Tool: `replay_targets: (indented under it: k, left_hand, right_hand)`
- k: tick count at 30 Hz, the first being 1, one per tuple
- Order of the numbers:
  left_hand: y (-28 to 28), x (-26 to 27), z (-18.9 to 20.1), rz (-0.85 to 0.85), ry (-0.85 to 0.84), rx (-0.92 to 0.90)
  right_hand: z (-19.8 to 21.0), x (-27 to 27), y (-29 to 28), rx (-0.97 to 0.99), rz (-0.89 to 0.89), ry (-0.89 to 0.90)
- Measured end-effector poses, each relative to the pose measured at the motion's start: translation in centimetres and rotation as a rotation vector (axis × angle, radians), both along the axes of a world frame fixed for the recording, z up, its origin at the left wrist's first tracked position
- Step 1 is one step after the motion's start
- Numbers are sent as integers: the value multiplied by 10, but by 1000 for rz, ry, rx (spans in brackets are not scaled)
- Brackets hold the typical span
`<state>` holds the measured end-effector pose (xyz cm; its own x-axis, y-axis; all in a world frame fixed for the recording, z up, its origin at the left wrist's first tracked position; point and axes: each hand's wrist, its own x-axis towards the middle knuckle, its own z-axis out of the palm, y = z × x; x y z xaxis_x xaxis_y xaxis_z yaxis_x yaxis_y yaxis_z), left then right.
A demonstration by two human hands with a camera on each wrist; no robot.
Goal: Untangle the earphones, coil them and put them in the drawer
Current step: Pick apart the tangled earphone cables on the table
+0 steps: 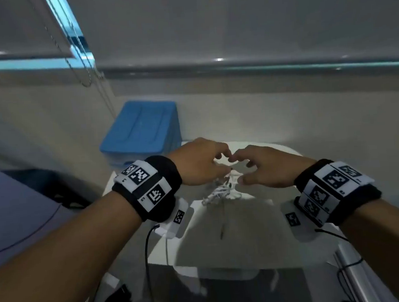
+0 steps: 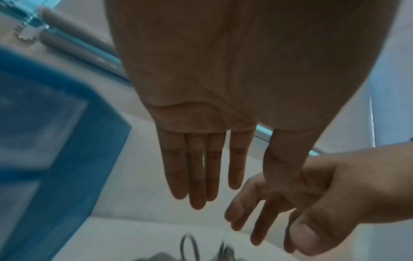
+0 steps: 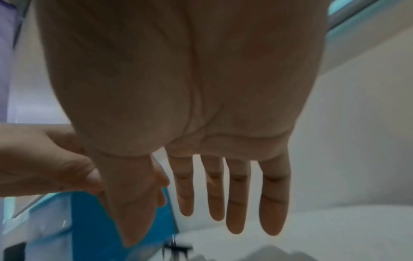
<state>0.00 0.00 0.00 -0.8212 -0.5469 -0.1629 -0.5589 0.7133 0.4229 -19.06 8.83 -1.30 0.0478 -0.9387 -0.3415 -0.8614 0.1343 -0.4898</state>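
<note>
The white earphones [image 1: 219, 192] lie in a tangled bunch on the white table top [image 1: 263, 214], one strand trailing toward me. Both hands hover just above the bunch, close together. My left hand [image 1: 227, 166] has its thumb low, near the top of the tangle. In the left wrist view the left hand [image 2: 223, 176] shows straight fingers with nothing in them. My right hand [image 1: 238, 169] mirrors it, and in the right wrist view the right hand [image 3: 185, 194] also holds nothing. A blurred piece of the earphones [image 2: 190, 247] shows below the fingers. No drawer is clearly visible.
A blue lidded bin [image 1: 141, 128] stands behind and left of the table, against the wall. A blind's bead chain [image 1: 81, 64] hangs at the upper left. Black cables [image 1: 148, 259] run from my wrist cameras down past the table's near edge.
</note>
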Motion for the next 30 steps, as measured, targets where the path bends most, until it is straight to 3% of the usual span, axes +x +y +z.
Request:
replay_targets:
  k: [4, 12, 19, 26, 30]
  left_hand:
    - [10, 2, -34, -39, -121, -24]
    - [29, 10, -63, 27, -52, -89]
    - [24, 10, -67, 154, -6, -105]
    - [10, 13, -75, 245, 241, 62]
    - [7, 10, -80, 349, 428, 242]
  right_hand:
    - [-26, 7, 0, -7, 61, 63]
    - [-47, 24, 13, -186, -38, 114]
    - [-53, 26, 14, -226, -104, 144]
    - [-58, 18, 9, -252, -244, -113]
    - [-61, 18, 9, -220, -361, -451]
